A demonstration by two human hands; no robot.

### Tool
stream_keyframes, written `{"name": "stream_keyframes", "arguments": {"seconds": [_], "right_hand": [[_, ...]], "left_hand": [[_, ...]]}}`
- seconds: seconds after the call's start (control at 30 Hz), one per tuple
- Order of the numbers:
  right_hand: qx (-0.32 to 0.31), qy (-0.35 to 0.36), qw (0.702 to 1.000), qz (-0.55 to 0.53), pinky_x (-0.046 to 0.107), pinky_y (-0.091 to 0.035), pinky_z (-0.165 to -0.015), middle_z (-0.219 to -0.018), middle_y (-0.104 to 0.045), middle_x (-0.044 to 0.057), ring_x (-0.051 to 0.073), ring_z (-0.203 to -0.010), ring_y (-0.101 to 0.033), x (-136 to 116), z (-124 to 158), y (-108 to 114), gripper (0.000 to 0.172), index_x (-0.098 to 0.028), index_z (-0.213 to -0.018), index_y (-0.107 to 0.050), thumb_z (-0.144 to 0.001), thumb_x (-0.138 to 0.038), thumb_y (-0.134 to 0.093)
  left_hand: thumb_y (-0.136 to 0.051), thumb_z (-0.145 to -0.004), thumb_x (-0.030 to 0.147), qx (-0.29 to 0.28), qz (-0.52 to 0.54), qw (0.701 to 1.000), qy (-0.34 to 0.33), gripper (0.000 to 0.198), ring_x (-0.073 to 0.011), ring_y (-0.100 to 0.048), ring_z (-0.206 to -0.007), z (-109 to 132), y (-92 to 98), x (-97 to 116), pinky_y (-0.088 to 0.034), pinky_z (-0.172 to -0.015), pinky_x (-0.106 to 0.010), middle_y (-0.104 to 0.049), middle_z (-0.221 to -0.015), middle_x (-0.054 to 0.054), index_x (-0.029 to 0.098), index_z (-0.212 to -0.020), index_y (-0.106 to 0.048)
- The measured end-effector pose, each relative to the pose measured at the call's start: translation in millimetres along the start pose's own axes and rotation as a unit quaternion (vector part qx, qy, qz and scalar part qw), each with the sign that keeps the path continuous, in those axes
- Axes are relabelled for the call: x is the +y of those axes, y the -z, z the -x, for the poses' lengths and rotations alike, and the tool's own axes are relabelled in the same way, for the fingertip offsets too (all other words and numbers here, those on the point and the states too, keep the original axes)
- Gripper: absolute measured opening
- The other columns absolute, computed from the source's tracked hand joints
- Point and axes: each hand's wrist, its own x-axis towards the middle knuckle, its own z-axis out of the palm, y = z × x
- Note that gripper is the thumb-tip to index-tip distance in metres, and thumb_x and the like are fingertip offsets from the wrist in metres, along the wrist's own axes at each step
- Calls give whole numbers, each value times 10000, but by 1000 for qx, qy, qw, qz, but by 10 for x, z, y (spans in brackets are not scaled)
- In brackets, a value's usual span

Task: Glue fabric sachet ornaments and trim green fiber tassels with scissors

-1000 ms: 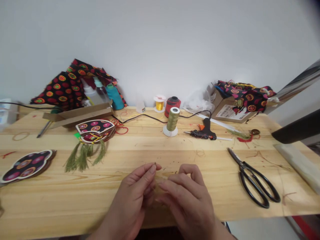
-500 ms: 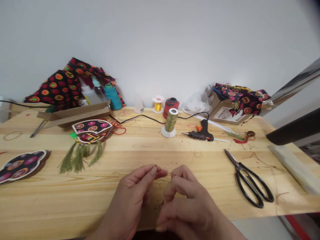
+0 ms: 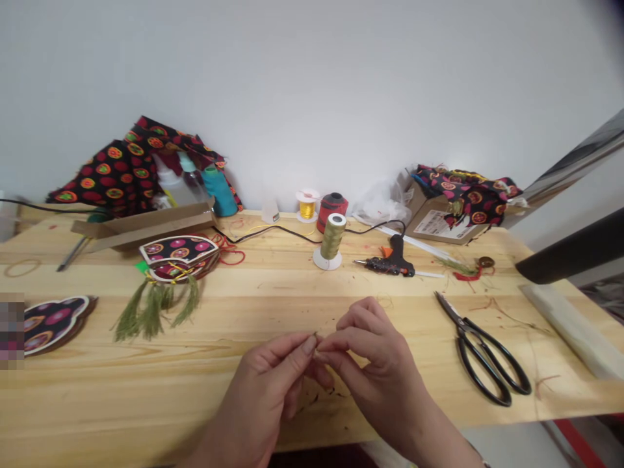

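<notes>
Near front edge of pale wooden table (image 3: 146,390): both hands meet, fingertips touching.
Left hand (image 3: 270,383): thumb and forefinger pinched tight on tiny dark thread-like piece (image 3: 315,337); too small to identify.
Right hand (image 3: 377,364): fingertips closed on same piece from the right.
Olive-green thread spool (image 3: 333,237): upright, behind hands.
Black-handled scissors (image 3: 487,354): flat, right of right hand, apart.
Black glue gun (image 3: 392,262): lying right of spool.
</notes>
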Motion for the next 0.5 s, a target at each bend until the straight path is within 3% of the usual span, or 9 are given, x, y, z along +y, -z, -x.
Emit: {"name": "stream_keyframes", "arguments": {"seconds": [0.2,0.5], "right_hand": [[19,11,1000,5,272,-410,-628,-666,-542,15,155,-728,-467,25,-22,8,122,-162,-717,-683,-785,-63,-660],[15,-12,1000,5,286,-416,-665,-711,-572,12,164,-764,-492,50,-8,26,99,-175,-753,-671,-768,-79,-694]], "left_hand": [[-664,-763,403,1,-1,1000,27,239,-58,-272,-415,-8,4,-6,-174,-411,-212,-541,-464,40,179,-698,-717],[-648,-785,409,-12,-3,1000,24,251,-81,-235,-460,-5,4,-50,-182,-418,-209,-356,-448,83,181,-696,-704]]}}
